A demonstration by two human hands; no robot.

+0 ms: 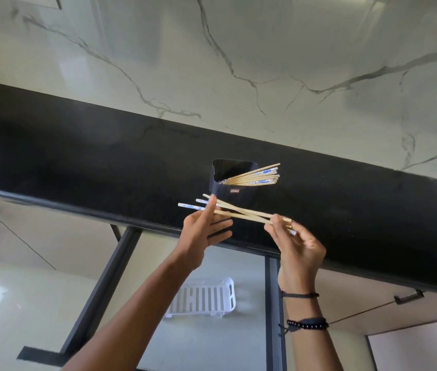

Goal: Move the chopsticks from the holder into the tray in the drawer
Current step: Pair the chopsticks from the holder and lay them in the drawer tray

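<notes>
Here we hold a few light, stiff, slippery chopsticks [241, 213] crossed over the desk [78, 156], the right hand [300, 247] pinching one end, the left hand [206, 227] bracing the other with fingers straight. We judge a squared bundle, gripped mid-length, safest.

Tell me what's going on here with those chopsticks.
A person holds a few chopsticks over the front edge of the black counter. The right hand pinches them at one end, and the left hand, fingers straight, steadies the other end. More chopsticks lean in the black holder on the counter. The white tray sits in the open drawer below, with none showing in its visible part.
</notes>
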